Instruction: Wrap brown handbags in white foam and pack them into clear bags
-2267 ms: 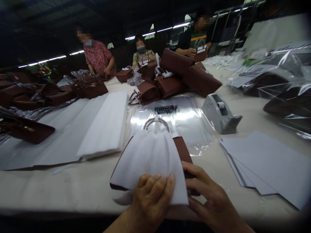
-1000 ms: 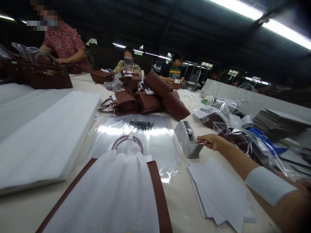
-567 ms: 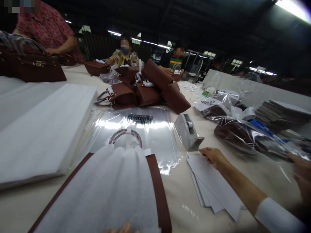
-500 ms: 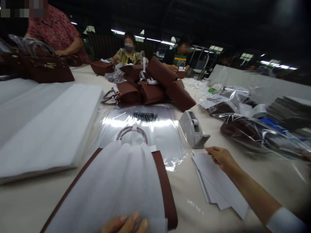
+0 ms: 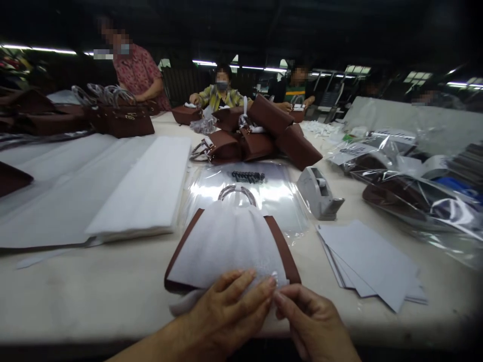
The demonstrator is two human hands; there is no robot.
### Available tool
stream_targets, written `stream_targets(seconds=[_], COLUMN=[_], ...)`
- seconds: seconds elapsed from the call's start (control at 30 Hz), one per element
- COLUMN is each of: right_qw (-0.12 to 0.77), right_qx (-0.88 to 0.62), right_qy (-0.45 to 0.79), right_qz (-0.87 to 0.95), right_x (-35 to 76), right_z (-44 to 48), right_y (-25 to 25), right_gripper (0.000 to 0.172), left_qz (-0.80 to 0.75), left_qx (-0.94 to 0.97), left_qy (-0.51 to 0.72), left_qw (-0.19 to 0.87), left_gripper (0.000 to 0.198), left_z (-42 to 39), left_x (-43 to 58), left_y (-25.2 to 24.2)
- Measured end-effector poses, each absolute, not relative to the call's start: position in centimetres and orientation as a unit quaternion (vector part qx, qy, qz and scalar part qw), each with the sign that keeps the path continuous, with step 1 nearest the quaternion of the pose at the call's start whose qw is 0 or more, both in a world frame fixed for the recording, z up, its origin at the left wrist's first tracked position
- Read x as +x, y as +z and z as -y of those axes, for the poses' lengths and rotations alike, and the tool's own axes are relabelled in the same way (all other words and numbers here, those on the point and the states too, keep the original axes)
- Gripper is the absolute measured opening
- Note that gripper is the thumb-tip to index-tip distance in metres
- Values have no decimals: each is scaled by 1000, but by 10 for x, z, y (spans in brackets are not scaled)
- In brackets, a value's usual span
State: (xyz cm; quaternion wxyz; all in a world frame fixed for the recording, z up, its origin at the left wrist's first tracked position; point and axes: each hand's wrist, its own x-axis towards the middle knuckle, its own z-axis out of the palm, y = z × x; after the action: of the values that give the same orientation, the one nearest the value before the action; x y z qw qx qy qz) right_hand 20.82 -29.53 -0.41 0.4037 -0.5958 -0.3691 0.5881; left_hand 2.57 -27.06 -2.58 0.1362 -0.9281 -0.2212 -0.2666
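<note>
A brown handbag (image 5: 287,251) lies flat near the table's front edge, covered by a white foam sheet (image 5: 226,241), with its ring handle (image 5: 237,191) poking out at the far end. My left hand (image 5: 226,309) rests on the near edge of the sheet with its fingers flat. My right hand (image 5: 311,319) is beside it, thumb and forefinger pinched on a small clear strip of tape (image 5: 274,276) at the sheet's near right corner. The fingertips of both hands meet there.
A grey tape dispenser (image 5: 320,193) stands right of a stack of clear plastic bags (image 5: 279,193). Grey paper sheets (image 5: 370,259) lie at the right, folded white foam sheets (image 5: 147,191) at the left. Brown handbags (image 5: 260,138) are piled mid-table, with bagged ones (image 5: 407,193) far right. Three people work across the table.
My right hand has come back from the tape dispenser to the near edge of the wrapped handbag. My left hand has stayed on the sheet. The camera has tilted down.
</note>
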Motion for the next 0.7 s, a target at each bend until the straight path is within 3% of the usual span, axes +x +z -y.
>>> stream_targets(seconds=[0.43,0.6,0.7], right_qw=[516,499,452], right_qx=[-615,-647,-709], right_qy=[509,476,374], right_qz=[312,325,391], right_x=[192,196,212], right_z=[316,316,319], right_y=[-38,-66,-55], right_gripper=[55,51,40], left_qz=[238,234,248], left_qx=[-930,-937,-937], left_qy=[-243,-208,-186], left_qw=[136,154,162], left_gripper=[18,36,39], left_z=[269,268,272], left_x=[33,30,33], left_y=[-30,-27,-19])
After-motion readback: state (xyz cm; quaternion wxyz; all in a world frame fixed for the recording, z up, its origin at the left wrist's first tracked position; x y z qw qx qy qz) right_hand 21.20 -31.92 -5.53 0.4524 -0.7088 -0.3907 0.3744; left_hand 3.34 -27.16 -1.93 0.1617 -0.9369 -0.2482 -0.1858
